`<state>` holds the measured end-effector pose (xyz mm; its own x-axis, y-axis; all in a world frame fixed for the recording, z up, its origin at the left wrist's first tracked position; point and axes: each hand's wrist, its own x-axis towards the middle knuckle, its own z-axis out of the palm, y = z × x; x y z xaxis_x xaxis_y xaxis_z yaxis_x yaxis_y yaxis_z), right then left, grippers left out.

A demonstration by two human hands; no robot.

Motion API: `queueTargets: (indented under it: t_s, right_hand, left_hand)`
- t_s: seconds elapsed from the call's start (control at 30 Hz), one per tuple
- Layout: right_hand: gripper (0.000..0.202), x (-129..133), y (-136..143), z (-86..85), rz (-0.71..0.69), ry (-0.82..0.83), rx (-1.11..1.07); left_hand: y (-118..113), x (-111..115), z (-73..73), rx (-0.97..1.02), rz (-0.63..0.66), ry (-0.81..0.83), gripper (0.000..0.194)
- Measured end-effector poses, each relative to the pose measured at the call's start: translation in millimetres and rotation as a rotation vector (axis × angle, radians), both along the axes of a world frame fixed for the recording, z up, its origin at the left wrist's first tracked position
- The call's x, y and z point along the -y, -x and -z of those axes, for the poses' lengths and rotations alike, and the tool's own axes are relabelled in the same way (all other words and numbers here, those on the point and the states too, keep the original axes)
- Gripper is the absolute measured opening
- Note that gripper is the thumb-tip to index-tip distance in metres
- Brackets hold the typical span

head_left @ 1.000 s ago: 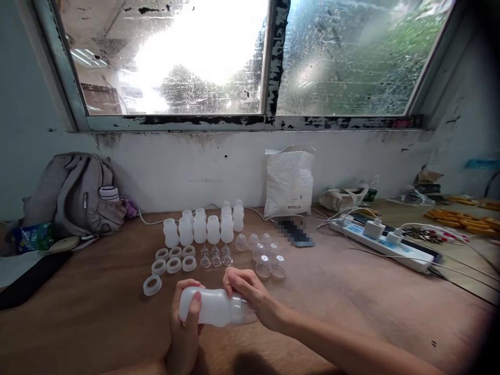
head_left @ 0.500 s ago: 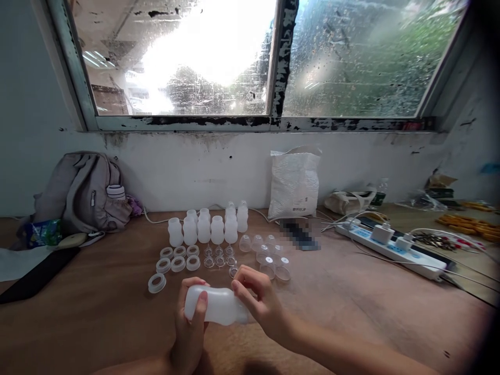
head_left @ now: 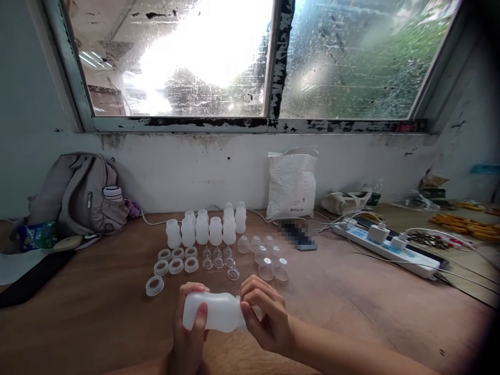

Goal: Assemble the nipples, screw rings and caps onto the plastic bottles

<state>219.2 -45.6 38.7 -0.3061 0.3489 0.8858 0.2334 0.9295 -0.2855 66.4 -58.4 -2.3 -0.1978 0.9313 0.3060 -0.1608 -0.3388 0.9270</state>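
A frosted white baby bottle (head_left: 216, 312) lies sideways between my two hands, low in the middle of the view. My left hand (head_left: 188, 323) wraps its base end, thumb across the near side. Curled fingers of my right hand (head_left: 269, 316) close round the neck end and hide most of it. Beyond them stand several similar bottles (head_left: 202, 230). In front of these lie several pale screw rings (head_left: 155, 293), clear nipples (head_left: 233, 276) and translucent domed caps (head_left: 266, 272).
A grey backpack (head_left: 84, 192) and a black flat item (head_left: 37, 278) lie at the left. A white plastic bag (head_left: 291, 185) leans on the wall. At the right, a power strip (head_left: 390, 250) trails cables across the brown table (head_left: 351, 323).
My right hand has shifted slightly right and its fingers have moved around the bottle's neck. The bottle stays in my left hand. The whole view has moved slightly.
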Motion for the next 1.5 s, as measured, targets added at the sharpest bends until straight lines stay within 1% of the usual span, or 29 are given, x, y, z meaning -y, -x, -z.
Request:
queueTargets:
  t_s: [0.07,0.2,0.27,0.33,0.47,0.53,0.57,0.63,0.7,0.77,0.83,0.9,0.97,1.03,1.1,1.2,1.3,1.37,1.4,1.47,1.5]
  right_hand:
    - [0.012,1,1,-1.9,-0.006,-0.047,0.020]
    - [0.013,7,4,-7.8,-0.015,-0.132,0.067]
    - [0.012,11,5,-10.6,-0.033,-0.164,0.062]
    - [0.013,13,4,-14.2,-0.052,-0.159,0.065]
    - [0.013,6,3,-29.9,-0.089,-0.088,0.140]
    - [0.011,-4,2,-41.6,-0.081,-0.005,0.091]
    - [0.012,-10,1,-47.5,-0.067,0.080,0.038]
    - [0.017,-26,0,-57.0,-0.043,0.310,-0.126]
    - [0.023,-43,-1,-61.6,-0.064,0.527,-0.341]
    - [0.026,-59,-4,-60.8,-0.101,0.690,-0.490]
    - [0.026,-69,-8,-57.0,-0.100,0.811,-0.484]
    - [0.022,-74,-12,-52.8,-0.089,0.898,-0.362]
    - [0.020,-74,-14,-50.1,-0.106,0.937,-0.207]
    - [0.027,-72,-14,-49.0,-0.131,0.927,-0.088]
    - [0.032,-70,-11,-48.6,-0.130,0.896,-0.025]
    - [0.028,-70,-3,-46.3,-0.118,0.851,-0.025]
    - [0.029,-72,3,-44.2,-0.137,0.818,-0.061]
    - [0.029,-78,3,-48.8,-0.152,0.789,-0.044]
    - [0.028,-83,2,-54.3,-0.154,0.763,-0.031]
    - [0.028,-98,-1,-72.4,-0.125,0.681,-0.023]
    - [0.030,-108,-3,-84.1,-0.087,0.634,-0.053]
  left_hand:
    - [0,1,-2.2,0.020,0.012,0.014,0.028]
    - [3,0,-2.6,0.074,0.099,0.099,0.030]
    - [5,-2,-1.8,0.065,0.144,0.107,0.029]
    - [6,-8,-1.3,0.035,0.199,0.098,0.028]
    - [11,-30,-4.1,-0.097,0.385,0.137,0.031]
    - [16,-40,-7.8,-0.158,0.468,0.149,0.035]
    - [19,-43,-10.2,-0.183,0.509,0.149,0.037]
    - [24,-44,-14.9,-0.264,0.617,0.136,0.040]
    - [27,-41,-18.0,-0.363,0.733,0.130,0.041]
    - [29,-38,-18.0,-0.391,0.788,0.152,0.041]
    - [29,-38,-14.8,-0.322,0.762,0.189,0.043]
    - [29,-41,-10.4,-0.228,0.701,0.219,0.044]
    - [30,-46,-6.6,-0.147,0.650,0.257,0.044]
    - [31,-50,-4.5,-0.098,0.627,0.284,0.043]
    - [31,-51,-4.1,-0.085,0.628,0.285,0.041]
    - [31,-49,-4.8,-0.086,0.620,0.251,0.041]
    - [31,-48,-4.8,-0.101,0.571,0.190,0.041]
    - [31,-50,-4.0,-0.088,0.557,0.187,0.044]
    - [31,-52,-3.6,-0.061,0.549,0.198,0.046]
    - [32,-55,-2.9,0.008,0.520,0.225,0.052]
    - [33,-57,-2.7,0.034,0.494,0.234,0.053]
